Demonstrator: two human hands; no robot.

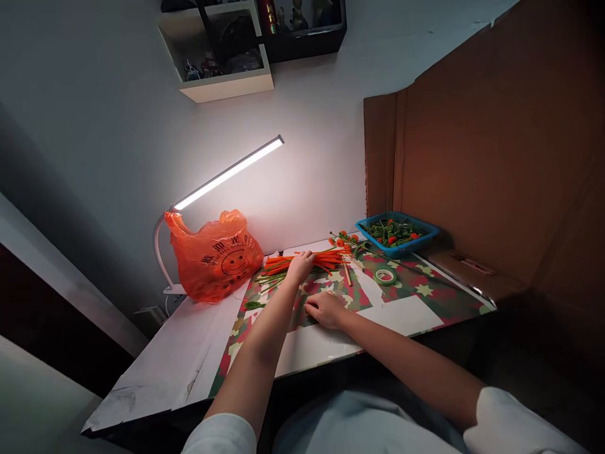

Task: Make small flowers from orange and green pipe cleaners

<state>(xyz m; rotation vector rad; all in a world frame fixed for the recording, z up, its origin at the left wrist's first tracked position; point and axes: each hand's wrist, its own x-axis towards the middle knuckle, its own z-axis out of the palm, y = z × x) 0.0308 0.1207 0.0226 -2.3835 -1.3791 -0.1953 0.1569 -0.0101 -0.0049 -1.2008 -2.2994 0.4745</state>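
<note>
"Watching remotely, I see one right hand (326, 309) nearest, fingers curled; I can't tell whether it grips anything."
"Past it?"
"One tape roll (377, 277), then one left hand (301, 266) on one pile of orange stems (331, 258), lying on the table (184, 359). Whether it's grasping them, I can't tell."
"How many stems?"
"Too many overlap for me to count. Farther back: one blue basket (407, 250), then the wall (321, 139)."

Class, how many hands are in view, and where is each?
2: the left hand at the orange bundle; the right hand over the patterned tabletop, nearer its front edge.
</note>
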